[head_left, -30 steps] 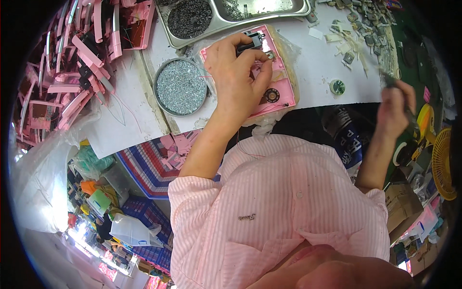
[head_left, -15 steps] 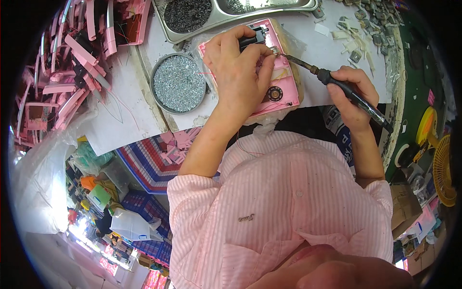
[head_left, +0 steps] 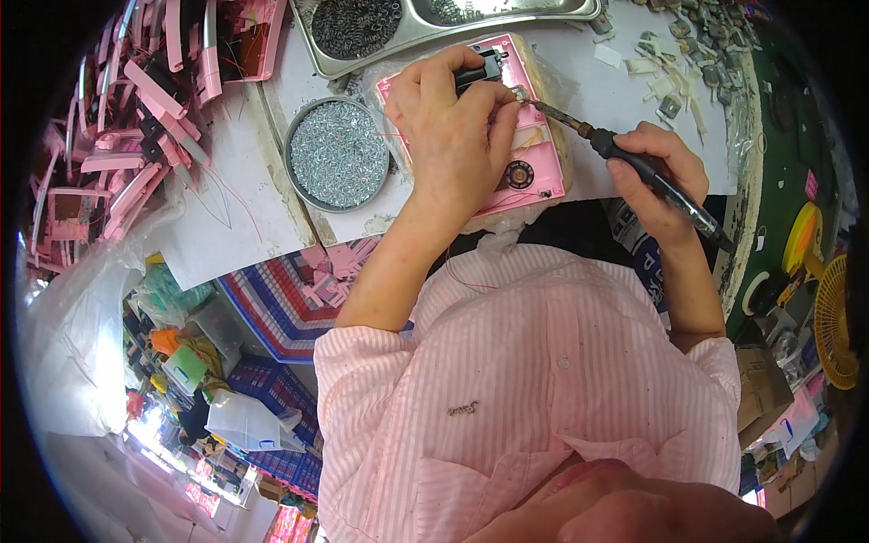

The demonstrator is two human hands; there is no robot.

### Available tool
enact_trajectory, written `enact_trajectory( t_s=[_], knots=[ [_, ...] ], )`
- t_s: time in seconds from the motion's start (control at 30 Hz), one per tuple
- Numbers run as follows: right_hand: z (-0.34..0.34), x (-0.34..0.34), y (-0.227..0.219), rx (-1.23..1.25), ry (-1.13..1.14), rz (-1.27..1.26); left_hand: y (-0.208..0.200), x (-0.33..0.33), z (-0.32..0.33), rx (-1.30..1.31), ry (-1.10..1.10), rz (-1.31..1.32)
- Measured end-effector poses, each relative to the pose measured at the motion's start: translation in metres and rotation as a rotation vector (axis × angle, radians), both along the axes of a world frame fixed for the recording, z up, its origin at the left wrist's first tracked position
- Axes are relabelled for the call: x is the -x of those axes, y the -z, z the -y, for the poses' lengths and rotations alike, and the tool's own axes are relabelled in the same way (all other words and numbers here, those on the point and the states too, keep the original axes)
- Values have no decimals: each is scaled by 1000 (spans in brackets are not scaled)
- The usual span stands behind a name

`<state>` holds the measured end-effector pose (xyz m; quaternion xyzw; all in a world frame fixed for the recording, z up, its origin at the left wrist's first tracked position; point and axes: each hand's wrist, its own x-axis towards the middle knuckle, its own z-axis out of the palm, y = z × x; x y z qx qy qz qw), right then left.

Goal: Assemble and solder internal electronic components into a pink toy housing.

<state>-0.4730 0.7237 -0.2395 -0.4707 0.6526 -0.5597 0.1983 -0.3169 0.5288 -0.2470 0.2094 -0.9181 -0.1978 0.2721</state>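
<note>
My right hand [head_left: 665, 176] is closed round the black handle of a soldering iron [head_left: 658, 179]. Its metal shaft slants up and left, and the tip reaches a small metal part inside a pink plastic housing [head_left: 540, 172]. Over the left part of that housing lies my left hand [head_left: 450, 136], thumb and forefinger pinched together right by the tip. What they pinch is hidden. A black motor-like part [head_left: 480, 71] shows beyond my left fingers, and a round black part [head_left: 520, 175] sits in the near end of the housing. A thin red wire sticks out left of my hand.
Left of my hand stands a round tin of small silvery screws [head_left: 337, 154]. A metal tray [head_left: 412, 32] with dark springs lies at the back. Pink housings with wires [head_left: 145, 118] pile up on the far left; small metal and white parts [head_left: 670, 81] lie scattered at the right.
The soldering iron and my right hand have shifted very slightly left, the tip staying near the same spot. My left hand keeps its pinch.
</note>
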Motion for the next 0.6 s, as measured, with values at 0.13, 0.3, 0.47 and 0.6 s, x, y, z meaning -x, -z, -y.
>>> enact_trajectory(
  t_s=[0.13,0.3,0.47,0.6],
  knots=[
    [4,9,-2,79,-103,-275,4,0,-1,-17,4,-43],
    [-1,12,0,145,-28,-189,4,1,-1,-34,2,-60],
    [-7,18,1,133,-2,-100,4,1,-1,-36,4,-64],
    [-7,20,0,134,-1,-100,3,1,-2,-21,-7,-47]
  ],
)
